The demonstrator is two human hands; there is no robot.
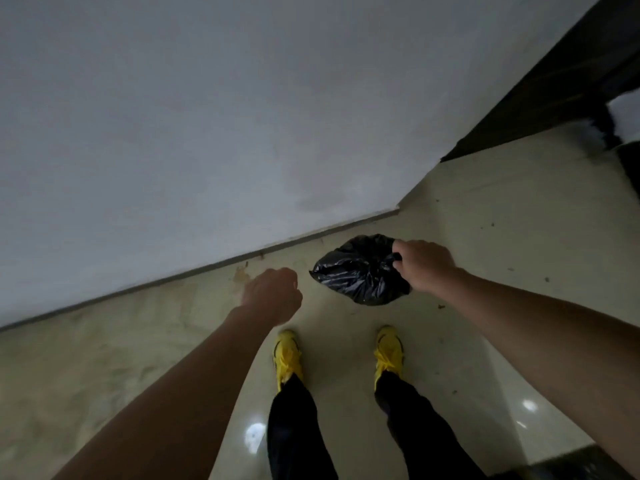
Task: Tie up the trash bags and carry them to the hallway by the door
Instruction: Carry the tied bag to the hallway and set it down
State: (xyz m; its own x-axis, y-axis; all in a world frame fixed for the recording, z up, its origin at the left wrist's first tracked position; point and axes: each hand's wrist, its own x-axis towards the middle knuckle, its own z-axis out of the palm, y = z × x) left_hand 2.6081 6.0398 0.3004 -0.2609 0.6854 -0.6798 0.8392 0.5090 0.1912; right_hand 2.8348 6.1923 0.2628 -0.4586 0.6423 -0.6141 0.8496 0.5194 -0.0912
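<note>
A small black trash bag is low over the pale floor, close to the foot of the white wall. My right hand grips its gathered top at the bag's right side. I cannot tell whether the bag rests on the floor or hangs just above it. My left hand hovers to the left of the bag, fingers curled into a loose fist, holding nothing and not touching the bag.
A white wall fills the upper left and meets the tiled floor along a skirting line. A dark door or panel stands at the upper right. My feet in yellow shoes stand just behind the bag.
</note>
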